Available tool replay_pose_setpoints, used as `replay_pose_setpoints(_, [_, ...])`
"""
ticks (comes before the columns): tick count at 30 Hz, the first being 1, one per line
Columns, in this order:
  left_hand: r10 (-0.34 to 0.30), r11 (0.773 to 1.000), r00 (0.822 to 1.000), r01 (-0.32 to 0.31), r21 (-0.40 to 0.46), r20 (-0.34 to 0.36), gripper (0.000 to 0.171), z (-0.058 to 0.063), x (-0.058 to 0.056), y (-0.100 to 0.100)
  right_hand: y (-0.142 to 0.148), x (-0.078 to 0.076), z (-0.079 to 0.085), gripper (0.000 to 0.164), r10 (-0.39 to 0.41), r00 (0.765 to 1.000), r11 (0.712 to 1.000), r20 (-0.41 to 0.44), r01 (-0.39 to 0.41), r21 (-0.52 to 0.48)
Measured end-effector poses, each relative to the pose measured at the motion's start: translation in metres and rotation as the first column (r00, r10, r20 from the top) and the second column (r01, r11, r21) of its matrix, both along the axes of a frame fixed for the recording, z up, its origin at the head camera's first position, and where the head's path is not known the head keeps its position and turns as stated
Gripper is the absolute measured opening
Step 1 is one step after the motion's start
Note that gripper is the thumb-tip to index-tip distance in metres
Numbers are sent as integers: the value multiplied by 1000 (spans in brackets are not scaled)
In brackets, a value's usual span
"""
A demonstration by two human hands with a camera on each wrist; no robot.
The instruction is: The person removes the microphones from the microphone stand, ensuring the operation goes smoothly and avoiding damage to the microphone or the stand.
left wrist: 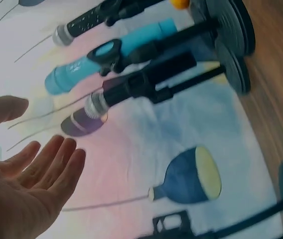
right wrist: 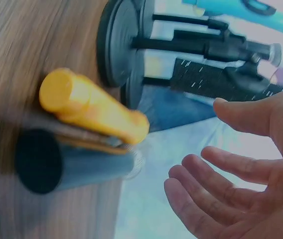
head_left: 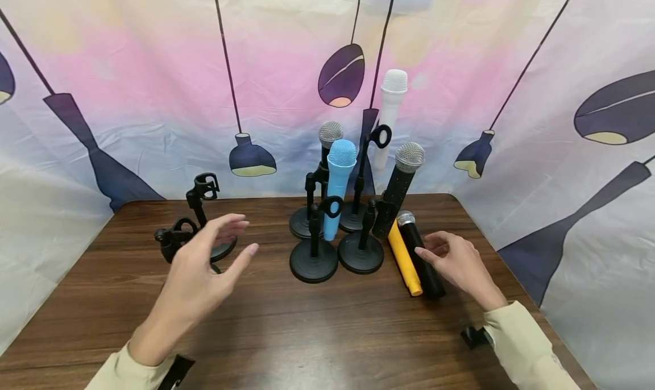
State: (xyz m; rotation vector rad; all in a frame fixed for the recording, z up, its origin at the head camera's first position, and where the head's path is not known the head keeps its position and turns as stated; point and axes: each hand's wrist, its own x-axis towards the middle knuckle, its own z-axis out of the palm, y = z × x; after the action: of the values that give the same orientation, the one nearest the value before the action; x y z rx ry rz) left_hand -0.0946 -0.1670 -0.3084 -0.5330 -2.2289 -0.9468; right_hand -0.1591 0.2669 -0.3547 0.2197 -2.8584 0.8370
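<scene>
My left hand (head_left: 197, 279) is held over the left of the table, thumb and fingers apart with nothing between them. Close behind it are two black microphone stands (head_left: 198, 199), partly hidden by it. My right hand (head_left: 460, 263) hovers beside a black microphone (head_left: 428, 273) lying on the table; the right wrist view shows the fingers (right wrist: 191, 191) apart from it. A yellow microphone (head_left: 405, 262) lies alongside. At the centre, stands hold a blue microphone (head_left: 339, 177), a speckled black microphone (head_left: 396, 188), a silver-headed black microphone (head_left: 330, 134) and a white microphone (head_left: 391, 108).
Round black stand bases (head_left: 313, 262) sit close together at mid-table. The brown wooden table (head_left: 307, 333) ends at a patterned cloth (head_left: 169, 83) hanging behind it. A dark strap (head_left: 176, 372) shows at the left cuff, and a small black device (head_left: 475, 336) at the right.
</scene>
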Motion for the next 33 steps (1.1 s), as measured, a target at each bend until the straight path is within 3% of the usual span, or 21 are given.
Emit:
replay_pose_setpoints(6, [-84, 996, 986, 86, -9, 146, 44, -17, -14, 16, -17, 11, 6, 40, 47, 999, 998, -24, -47, -32])
replay_pose_setpoints(13, [-155, 987, 932, 133, 87, 328, 38, -28, -36, 29, -38, 17, 6, 36, 116, 993, 990, -13, -117, -75])
replay_pose_setpoints(20, [-236, 965, 898, 173, 196, 371, 39, -40, -63, 44, -59, 20, 4, 35, 234, 972, 961, -4, -231, -154])
replay_pose_setpoints(26, [-280, 945, 871, 176, 276, 403, 39, -43, -83, 58, -78, 20, 2, 33, 302, 953, 937, 5, -296, -187])
replay_pose_setpoints(33, [-315, 926, 857, 183, 331, 407, 44, -41, -100, 75, -95, 17, -2, 35, 344, 939, 913, 10, -332, -238])
